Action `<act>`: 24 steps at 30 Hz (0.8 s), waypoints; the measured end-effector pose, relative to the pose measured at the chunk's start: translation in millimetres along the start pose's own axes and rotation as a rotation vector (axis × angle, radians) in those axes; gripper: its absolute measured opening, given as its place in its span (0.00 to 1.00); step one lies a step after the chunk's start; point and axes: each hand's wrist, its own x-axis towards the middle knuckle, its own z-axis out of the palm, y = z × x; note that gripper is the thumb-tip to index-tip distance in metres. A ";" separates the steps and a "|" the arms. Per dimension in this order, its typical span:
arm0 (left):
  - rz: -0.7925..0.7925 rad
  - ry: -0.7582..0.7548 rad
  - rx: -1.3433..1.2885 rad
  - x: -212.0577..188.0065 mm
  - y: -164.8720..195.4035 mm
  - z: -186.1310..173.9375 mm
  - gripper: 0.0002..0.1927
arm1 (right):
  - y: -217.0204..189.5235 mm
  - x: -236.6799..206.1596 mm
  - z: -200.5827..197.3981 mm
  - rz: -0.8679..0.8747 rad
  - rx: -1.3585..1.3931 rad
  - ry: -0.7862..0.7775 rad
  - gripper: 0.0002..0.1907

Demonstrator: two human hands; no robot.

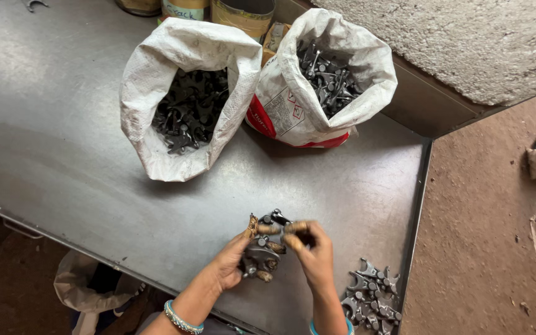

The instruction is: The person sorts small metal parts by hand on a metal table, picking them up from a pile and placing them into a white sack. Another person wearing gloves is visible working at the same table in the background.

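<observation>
1. Both hands meet low at centre, over the grey metal table [63, 142], close to its near edge.
2. Left hand [234, 263] is cupped palm-up, fingers curled round a clutch of dark metal parts [262, 255]; several pcs stacked in the palm, one poking up at the top.
3. Right hand [314, 251] sits just beside it, thumb & fingertips pinched at the top of that same clutch. It's closed on sth small and dark, but can't tell exactly which pc.
4. Fingertips of both hands look grimy/brownish.
5. Bracelets on both wrists: teal and white on the left, blue one on the right, half cut off by the frame.
6. Loose pile of similar forked metal parts [370, 298] lies on the table by its right edge, just right of the right forearm.
7. Further back, two white woven sacks stand open, tops rolled down. Left sack [184, 56] is full of dark forked pcs; right sack [293, 111], red print on its side, holds thinner grey pcs.
8. The sacks touch each other; both well apart from the hands.
9. Tins [243, 12] stand behind the sacks, at the table's far edge.
10. Brown dirt floor [491, 236] to the right.
</observation>
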 end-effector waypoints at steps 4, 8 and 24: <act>0.023 0.042 -0.117 -8.1 8.3 -2.5 0.20 | -16.2 14.8 21.0 -0.418 -0.801 0.182 0.14; 0.026 0.078 -0.167 -25.9 18.0 -11.2 0.22 | -13.1 17.0 3.4 -0.098 -0.339 0.086 0.10; 0.009 0.103 -0.131 -28.8 7.9 -17.7 0.19 | 5.0 -10.0 -8.3 -0.089 -0.084 0.083 0.24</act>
